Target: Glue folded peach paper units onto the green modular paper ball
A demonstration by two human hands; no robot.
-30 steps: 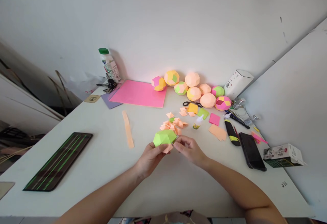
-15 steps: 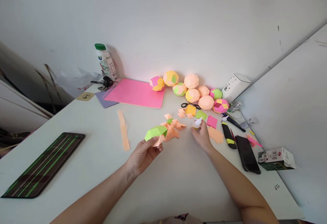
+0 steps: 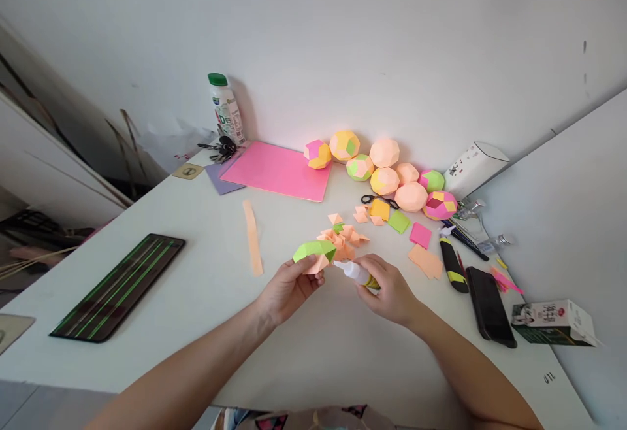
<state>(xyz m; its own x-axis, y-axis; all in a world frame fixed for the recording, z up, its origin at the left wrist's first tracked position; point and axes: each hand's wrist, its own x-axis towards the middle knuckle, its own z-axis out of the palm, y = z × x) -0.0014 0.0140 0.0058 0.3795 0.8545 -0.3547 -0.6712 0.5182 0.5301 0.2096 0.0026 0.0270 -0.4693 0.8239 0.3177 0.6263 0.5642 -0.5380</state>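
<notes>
My left hand [image 3: 294, 289] pinches a half-built paper ball [image 3: 313, 250] of green and peach folded facets between thumb and fingers. In my right hand [image 3: 389, 289] lies a small glue bottle [image 3: 357, 273] with a white nozzle and yellow label, tilted so its tip points left. The tip is close to the right edge of the paper ball; whether they touch I cannot tell. Just behind them, a pile of folded peach paper pieces [image 3: 345, 237] spreads on the white table [image 3: 210, 286], with a green piece among them.
Finished paper balls [image 3: 385, 153] cluster along the wall, with scissors [image 3: 379, 201] in front. Sticky notes [image 3: 420, 235], a utility knife [image 3: 453, 265], a phone [image 3: 490, 306] and a milk carton [image 3: 553, 322] are at right. Pink card [image 3: 279, 172], a peach strip [image 3: 253, 237] and a dark striped panel [image 3: 120, 286] lie left.
My right hand has brought the glue bottle left and nearer, tipping it toward the paper ball. My left hand still holds the ball. The view has shifted, moving the table's things rightward.
</notes>
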